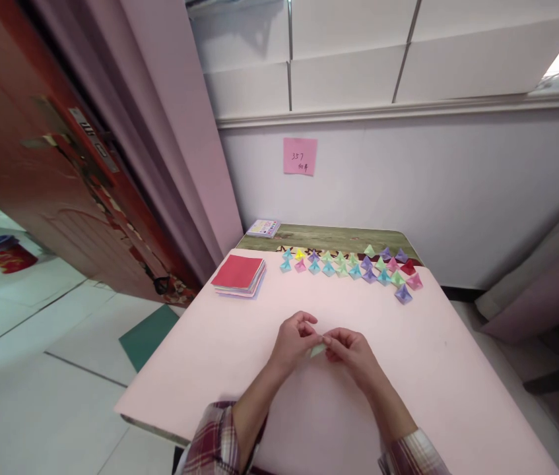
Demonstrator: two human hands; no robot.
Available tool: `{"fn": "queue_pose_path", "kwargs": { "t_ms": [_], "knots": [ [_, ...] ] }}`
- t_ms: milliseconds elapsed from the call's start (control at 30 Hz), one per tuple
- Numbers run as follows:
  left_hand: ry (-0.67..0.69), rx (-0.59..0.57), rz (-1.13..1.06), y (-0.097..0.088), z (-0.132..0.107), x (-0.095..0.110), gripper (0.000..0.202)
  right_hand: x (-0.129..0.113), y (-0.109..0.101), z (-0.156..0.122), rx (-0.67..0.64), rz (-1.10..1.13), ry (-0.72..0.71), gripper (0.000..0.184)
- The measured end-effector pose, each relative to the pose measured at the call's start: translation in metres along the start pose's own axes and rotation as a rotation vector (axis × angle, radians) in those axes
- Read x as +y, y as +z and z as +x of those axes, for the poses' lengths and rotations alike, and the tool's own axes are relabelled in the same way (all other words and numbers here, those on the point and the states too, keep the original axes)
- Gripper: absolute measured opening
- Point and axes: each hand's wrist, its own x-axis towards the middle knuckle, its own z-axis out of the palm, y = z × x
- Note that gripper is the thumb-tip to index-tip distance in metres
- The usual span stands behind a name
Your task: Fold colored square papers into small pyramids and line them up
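My left hand [295, 341] and my right hand [350, 349] meet over the middle of the pink table cover [210, 356]. Between their pinched fingertips they hold a small pale green folded paper [317, 350]. Both hands have their fingers closed on it. Beyond them, near the far edge, lie several small folded paper shapes [353, 267] in blue, green, purple, pink, yellow and red, set in rows. A stack of square coloured sheets [239, 274], red on top, lies at the far left of the table.
A small pack of paper [263, 228] lies on the bare wooden strip [338, 237] at the table's back. A pink note [299, 156] is stuck to the wall. A red door [36, 165] and a curtain [170, 132] stand at left. A green sheet [149, 334] lies on the floor.
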Motion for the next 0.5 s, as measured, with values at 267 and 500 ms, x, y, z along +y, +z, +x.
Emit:
{"fn": "queue_pose_path", "kwargs": {
  "t_ms": [267,500],
  "knots": [
    [0.032,-0.028,0.016,-0.002,0.0,-0.003,0.039,0.005,0.004,0.001,0.032,-0.082,-0.08,0.031],
    [-0.121,-0.082,-0.011,0.0,0.0,-0.011,0.026,0.008,0.003,0.003,0.117,-0.059,-0.139,0.029]
  ]
}}
